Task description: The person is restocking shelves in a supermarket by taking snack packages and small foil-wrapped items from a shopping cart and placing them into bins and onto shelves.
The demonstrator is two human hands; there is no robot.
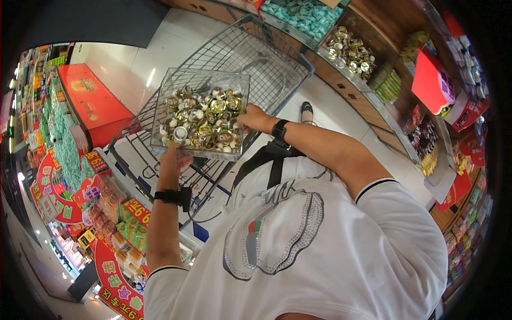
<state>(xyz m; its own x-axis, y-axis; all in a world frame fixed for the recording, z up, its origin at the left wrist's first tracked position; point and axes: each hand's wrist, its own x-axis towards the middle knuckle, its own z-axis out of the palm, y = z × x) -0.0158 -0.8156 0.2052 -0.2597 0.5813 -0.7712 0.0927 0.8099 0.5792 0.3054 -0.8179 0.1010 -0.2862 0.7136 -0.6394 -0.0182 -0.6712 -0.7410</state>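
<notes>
A clear plastic bin (200,75) holds many small round candies (204,120) in gold and white wrappers. My left hand (173,162) grips its near wall at the lower left corner, thumb and fingers apart on either side of what shows. At the right side wall, my right hand (256,119) holds the bin, its fingertips partly hidden. Beneath the bin is a grey wire shopping cart (276,86); whether the bin rests on the cart's rim or hangs just above it I cannot tell.
Wooden-fronted display counters (340,80) run along the right, with gold-wrapped candies (352,52) and teal-wrapped candies (304,16) in clear compartments. A red box-shaped stand (94,102) is at left, beside packed snack shelves (120,216). White tiled floor (176,38) lies beyond the cart.
</notes>
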